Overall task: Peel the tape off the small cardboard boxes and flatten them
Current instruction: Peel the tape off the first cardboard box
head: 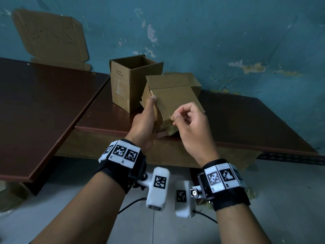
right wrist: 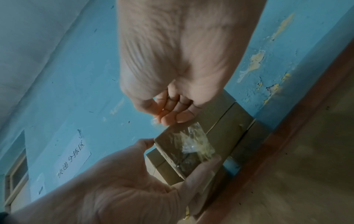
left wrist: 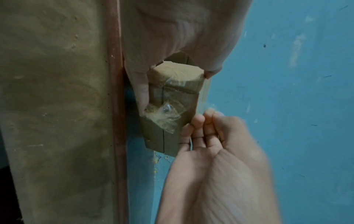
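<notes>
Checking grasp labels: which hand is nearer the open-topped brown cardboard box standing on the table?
Left. The left hand, gripping the taped small cardboard box, sits just in front of the open-topped brown cardboard box. The right hand is further right, at the taped box's near corner.

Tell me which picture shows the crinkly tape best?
The left wrist view: the crumpled clear tape sits unblocked on the box bottom. The right wrist view shows it too, blurrier. In the head view it's mostly hidden between the hands.
</notes>
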`<state>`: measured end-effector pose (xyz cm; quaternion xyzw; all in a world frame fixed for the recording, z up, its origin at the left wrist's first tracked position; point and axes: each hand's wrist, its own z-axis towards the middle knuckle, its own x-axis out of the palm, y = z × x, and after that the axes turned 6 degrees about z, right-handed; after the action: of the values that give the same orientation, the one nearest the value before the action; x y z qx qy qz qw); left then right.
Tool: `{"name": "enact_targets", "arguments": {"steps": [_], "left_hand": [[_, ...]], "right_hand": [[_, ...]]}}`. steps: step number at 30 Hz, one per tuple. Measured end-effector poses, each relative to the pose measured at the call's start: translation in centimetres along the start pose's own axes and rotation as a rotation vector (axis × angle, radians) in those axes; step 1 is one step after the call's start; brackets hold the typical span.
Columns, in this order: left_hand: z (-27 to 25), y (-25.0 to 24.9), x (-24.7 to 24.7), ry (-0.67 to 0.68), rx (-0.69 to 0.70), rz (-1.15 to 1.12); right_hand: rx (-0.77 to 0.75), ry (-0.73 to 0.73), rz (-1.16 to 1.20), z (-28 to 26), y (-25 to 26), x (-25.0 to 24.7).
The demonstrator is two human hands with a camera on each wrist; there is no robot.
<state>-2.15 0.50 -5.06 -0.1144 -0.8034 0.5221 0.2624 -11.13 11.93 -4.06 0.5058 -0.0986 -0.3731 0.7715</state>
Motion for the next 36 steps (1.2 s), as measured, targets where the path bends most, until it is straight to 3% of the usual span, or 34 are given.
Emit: {"name": "enact_targets", "arguments": {"steps": [19,28,36], "left_hand": [[-1.3,-0.5,0.3,-0.027,0.037,-0.146],[-1.7,-1.2,0.2,-0.041,0.040,-0.260],[-0.7,-0.4,0.3,-0.041,0.065,-0.170]], "right_hand": [[0.076,0.027,0.150,-0.2,0.4,0.1],[0.046,-0.078,-0.122,0.0,-1.1,-0.1],[0.251,-0.174,-0.127,0.7,-2.1,-0.7]]}}
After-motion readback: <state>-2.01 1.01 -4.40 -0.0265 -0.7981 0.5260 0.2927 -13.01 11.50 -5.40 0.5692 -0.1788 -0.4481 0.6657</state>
